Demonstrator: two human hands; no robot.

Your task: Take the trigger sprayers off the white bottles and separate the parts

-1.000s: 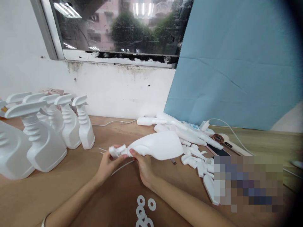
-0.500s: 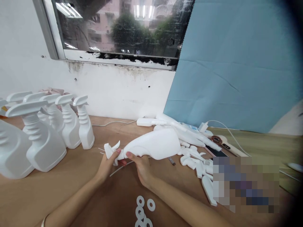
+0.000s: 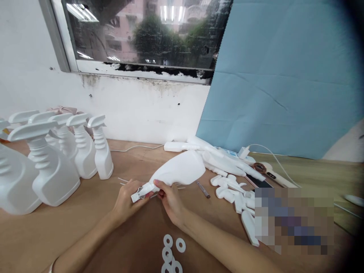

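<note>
A white spray bottle (image 3: 180, 167) is held tilted above the table, its base up and to the right. My right hand (image 3: 171, 199) is closed around its neck, thumb on top. At the lower left end, my left hand (image 3: 127, 199) grips the white trigger head (image 3: 138, 194), which sits at the neck; how firmly the two are joined I cannot tell. Thin white tubes (image 3: 180, 187) lie on the table behind and below the hands. Several flat white rings (image 3: 167, 254) lie near the front edge of the view.
Several white spray bottles with heads (image 3: 54, 174) stand at the left. On the right are loose white trigger parts (image 3: 231, 191), white bottles lying down (image 3: 224, 161), a small utility knife (image 3: 203, 189), a phone (image 3: 258, 182) and a charger (image 3: 243, 152) with its cable.
The bottle has shifted a little to the left and rolled, and the trigger head has turned with its lever out of sight. My left hand now wraps over the head from the left.
</note>
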